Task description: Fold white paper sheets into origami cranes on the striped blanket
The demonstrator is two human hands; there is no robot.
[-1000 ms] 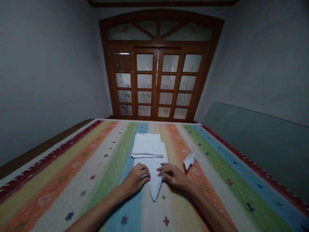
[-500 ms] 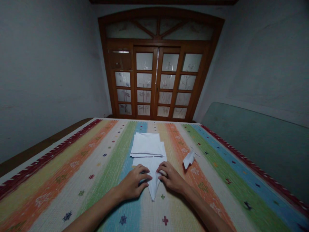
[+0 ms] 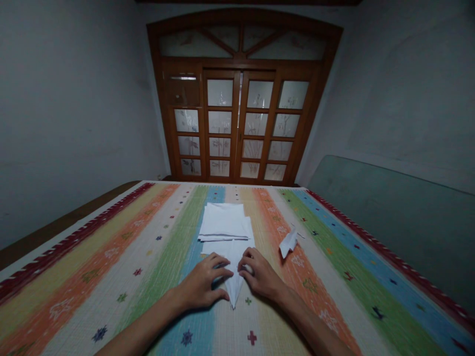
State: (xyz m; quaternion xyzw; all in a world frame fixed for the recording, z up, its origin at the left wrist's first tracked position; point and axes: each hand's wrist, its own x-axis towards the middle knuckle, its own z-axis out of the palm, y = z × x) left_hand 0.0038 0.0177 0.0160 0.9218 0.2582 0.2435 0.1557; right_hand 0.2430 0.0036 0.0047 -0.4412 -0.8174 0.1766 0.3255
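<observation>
A narrow white folded paper [image 3: 234, 287] lies between my hands, its sharp point toward me and its far tip over the stacked sheets. My left hand [image 3: 208, 281] curls along its left edge, fingertips on the paper and thumb lower down near the point. On the right edge, the bent fingers of my right hand [image 3: 260, 273] pinch the paper, with fingertips close to those of the left. Just beyond my hands is a stack of white paper sheets [image 3: 223, 220]. To the right lies a small folded paper figure [image 3: 288, 244], pointed like a crane.
A striped, multicoloured cloth [image 3: 148, 277] with small star and cross motifs covers the table. At the right edge stands a pale green panel [image 3: 389, 212]. Wooden doors with glass panes [image 3: 237, 123] close off the far end, between pale walls.
My right fingers have shifted slightly inward along the folded paper, and its lower flaps look flatter and closer together. The sheets and paper figure stay in place; the whole view has shifted slightly.
</observation>
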